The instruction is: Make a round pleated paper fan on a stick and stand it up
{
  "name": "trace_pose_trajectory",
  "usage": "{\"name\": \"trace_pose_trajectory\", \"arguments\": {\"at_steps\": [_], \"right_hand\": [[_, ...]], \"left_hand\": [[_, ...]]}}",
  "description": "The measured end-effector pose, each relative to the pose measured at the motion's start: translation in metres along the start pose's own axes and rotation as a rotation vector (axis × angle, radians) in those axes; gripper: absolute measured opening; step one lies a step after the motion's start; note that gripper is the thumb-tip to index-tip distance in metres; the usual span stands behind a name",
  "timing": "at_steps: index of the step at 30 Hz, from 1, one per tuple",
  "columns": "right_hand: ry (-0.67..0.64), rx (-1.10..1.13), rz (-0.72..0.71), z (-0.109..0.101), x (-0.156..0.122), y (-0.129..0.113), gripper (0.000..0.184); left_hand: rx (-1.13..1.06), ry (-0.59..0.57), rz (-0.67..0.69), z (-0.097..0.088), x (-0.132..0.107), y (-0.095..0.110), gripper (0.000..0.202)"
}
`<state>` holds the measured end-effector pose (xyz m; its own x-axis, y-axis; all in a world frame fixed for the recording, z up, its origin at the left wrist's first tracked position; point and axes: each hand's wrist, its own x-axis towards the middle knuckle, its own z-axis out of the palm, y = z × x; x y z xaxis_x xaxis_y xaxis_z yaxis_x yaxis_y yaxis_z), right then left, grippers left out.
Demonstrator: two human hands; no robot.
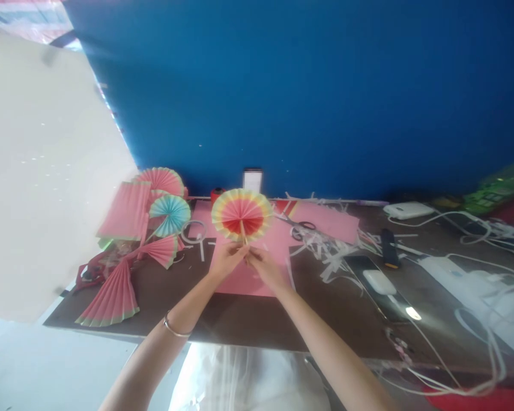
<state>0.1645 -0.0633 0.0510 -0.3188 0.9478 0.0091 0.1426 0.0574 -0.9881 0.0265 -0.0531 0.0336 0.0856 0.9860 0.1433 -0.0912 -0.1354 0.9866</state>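
Observation:
A round pleated paper fan [241, 214], red in the middle with pink, yellow and green rings, stands fully spread above a pink paper sheet [257, 251]. My left hand [225, 260] and my right hand [266, 266] meet just under it, both pinched on its thin stick handle. A thin bangle circles my left wrist.
More folded fans lie at the left: a pink and blue round one [170, 213] and pink half-open ones [111, 297]. Scissors [302, 226], white paper strips [329, 257], a phone [379, 282], white chargers and cables [466, 268] spread to the right. A blue wall [308, 91] stands behind.

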Motion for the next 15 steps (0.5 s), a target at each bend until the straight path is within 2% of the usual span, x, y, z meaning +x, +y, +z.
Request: {"name": "trace_pose_trajectory", "arguments": {"at_steps": [4, 8, 10, 13, 15], "right_hand": [[-0.025, 0.012, 0.018, 0.001, 0.002, 0.002, 0.037], [-0.056, -0.095, -0.105, 0.001, 0.002, -0.002, 0.033], [0.069, -0.13, -0.146, -0.002, 0.002, -0.002, 0.032], [0.361, -0.115, -0.129, -0.01, 0.003, 0.001, 0.039], [0.426, -0.163, -0.153, -0.017, 0.003, 0.005, 0.044]], "left_hand": [[0.103, -0.02, -0.002, -0.003, 0.003, 0.001, 0.029], [0.184, 0.04, 0.039, -0.004, 0.003, 0.006, 0.028], [0.154, 0.08, 0.054, -0.005, 0.002, 0.009, 0.029], [0.178, 0.127, 0.083, -0.007, 0.001, 0.01, 0.032], [0.297, 0.164, 0.133, -0.009, 0.001, 0.011, 0.033]]}}
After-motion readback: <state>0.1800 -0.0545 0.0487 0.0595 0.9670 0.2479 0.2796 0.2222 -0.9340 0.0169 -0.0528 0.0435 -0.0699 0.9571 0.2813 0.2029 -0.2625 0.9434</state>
